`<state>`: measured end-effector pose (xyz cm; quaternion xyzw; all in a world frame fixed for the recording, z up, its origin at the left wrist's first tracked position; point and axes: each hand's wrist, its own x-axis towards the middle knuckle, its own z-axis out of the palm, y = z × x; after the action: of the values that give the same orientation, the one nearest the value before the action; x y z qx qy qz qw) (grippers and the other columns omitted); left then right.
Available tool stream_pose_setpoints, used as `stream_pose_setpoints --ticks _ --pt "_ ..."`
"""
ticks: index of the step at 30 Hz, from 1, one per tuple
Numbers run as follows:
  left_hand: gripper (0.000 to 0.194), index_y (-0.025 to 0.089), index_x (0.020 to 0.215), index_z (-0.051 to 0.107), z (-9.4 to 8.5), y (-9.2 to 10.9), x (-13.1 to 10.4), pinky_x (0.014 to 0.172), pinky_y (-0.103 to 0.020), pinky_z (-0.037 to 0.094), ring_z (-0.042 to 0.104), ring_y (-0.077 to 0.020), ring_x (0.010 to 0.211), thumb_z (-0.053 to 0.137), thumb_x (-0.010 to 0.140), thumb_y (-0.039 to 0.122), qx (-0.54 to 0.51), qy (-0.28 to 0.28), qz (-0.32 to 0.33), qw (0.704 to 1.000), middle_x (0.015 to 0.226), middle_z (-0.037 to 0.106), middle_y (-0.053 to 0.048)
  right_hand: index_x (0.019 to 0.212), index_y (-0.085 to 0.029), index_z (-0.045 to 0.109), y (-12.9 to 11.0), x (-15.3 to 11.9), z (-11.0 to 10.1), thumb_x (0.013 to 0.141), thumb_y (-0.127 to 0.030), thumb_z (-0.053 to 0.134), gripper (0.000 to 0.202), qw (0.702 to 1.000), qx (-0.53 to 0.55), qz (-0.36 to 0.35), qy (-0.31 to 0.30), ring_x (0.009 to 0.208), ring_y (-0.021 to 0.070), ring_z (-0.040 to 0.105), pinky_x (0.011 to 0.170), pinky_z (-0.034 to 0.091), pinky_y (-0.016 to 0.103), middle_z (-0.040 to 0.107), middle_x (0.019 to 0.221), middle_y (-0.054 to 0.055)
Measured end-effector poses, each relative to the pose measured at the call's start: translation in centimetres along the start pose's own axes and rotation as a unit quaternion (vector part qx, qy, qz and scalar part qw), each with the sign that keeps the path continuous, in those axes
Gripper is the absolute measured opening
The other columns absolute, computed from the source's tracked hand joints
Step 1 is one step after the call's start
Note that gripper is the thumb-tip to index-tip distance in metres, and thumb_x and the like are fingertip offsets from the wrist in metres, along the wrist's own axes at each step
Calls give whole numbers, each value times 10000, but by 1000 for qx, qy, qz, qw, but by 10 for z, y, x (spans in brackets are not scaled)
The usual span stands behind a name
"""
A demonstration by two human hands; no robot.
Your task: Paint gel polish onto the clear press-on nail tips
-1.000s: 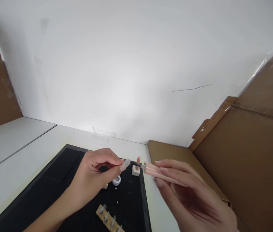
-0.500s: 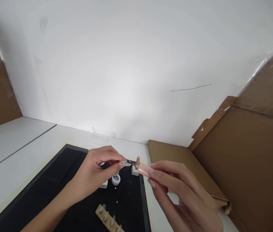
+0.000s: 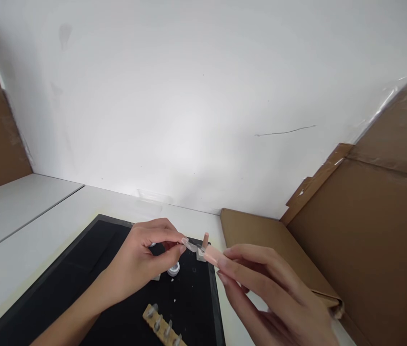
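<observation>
Our left hand (image 3: 143, 251) hangs over the black mat (image 3: 91, 254), thumb and forefinger pinched tight on a load at their tips. Just below that hand we see part of a white block (image 3: 156, 277), and nearer to us a wooden strip (image 3: 163, 327) with at least 4 clear pieces (image 3: 167, 329) standing on it; the lower edge of the view cuts it off. Farther away and a little right sits a white jar (image 3: 173, 269). Next, past the left fingertips, comes their load, a clear false nail (image 3: 189, 245), tilted down to the right. Right beside it is a dark brush (image 3: 200, 248), so close that we cannot tell whether they touch. Behind the brush stand a white cube (image 3: 201, 257) and a pink peg (image 3: 205, 239). Last, our right hand (image 3: 275, 283) has its thumb and fingers closed on the brush's pink handle (image 3: 212, 256). We judge the setting up as done: nail held, brush bared and at its end. The brushing itself looks partway, since we make out no coat on the nail. Whether the pieces on the strip are finished or left, we cannot tell.
</observation>
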<state>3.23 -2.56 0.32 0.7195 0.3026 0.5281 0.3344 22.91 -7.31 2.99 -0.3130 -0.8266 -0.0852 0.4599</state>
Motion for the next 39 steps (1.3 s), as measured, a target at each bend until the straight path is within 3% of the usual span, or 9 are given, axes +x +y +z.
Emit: stream_pose_setpoints --ticks 6,11,16,21,28,35,39 --pt "171 178 790 731 -2 1 0 485 -216 412 552 -118 587 578 774 104 11 17 -4 1000 688 624 -37 1070 -234 633 4 5 -3 796 15 526 385 998 -2 -17 -55 641 119 628 498 544 226 640 877 50" --pt "171 180 786 725 -2 0 0 483 -213 416 553 -111 574 579 767 93 7 19 -1 1000 689 622 -30 1048 -248 640 2 4 -4 781 23 546 393 1000 8 -2 -15 663 135 640 586 577 264 646 865 42" --pt "170 176 777 725 -2 0 0 479 -213 403 535 -103 561 581 766 86 7 11 3 1000 678 612 -27 1085 -241 631 -1 3 5 798 7 534 392 1000 -7 -7 -17 652 132 637 540 556 249 642 870 45" --pt "170 175 785 728 -2 1 0 477 -213 415 551 -114 577 580 769 93 6 18 1 1000 679 625 -36 1005 -232 648 1 7 0 780 -2 539 340 999 -8 -14 -38 635 129 632 543 555 242 654 850 44" --pt "174 175 781 726 -2 1 -1 470 -209 418 560 -116 574 581 759 81 5 22 -1 1000 676 626 -34 979 -248 662 -2 5 -2 763 0 565 343 1000 -6 3 11 634 140 625 533 538 257 650 838 45" --pt "169 170 787 725 -2 1 0 476 -211 419 562 -115 577 583 765 83 14 22 2 1000 687 633 -38 983 -220 638 3 8 0 771 6 551 322 999 3 -26 -37 610 122 616 526 546 244 640 820 41" --pt "162 166 773 721 -2 1 0 480 -206 424 561 -111 577 583 767 81 12 24 11 1000 678 629 -36 968 -238 642 4 8 -4 768 9 551 330 999 18 -3 -26 619 126 605 564 561 268 625 805 32"
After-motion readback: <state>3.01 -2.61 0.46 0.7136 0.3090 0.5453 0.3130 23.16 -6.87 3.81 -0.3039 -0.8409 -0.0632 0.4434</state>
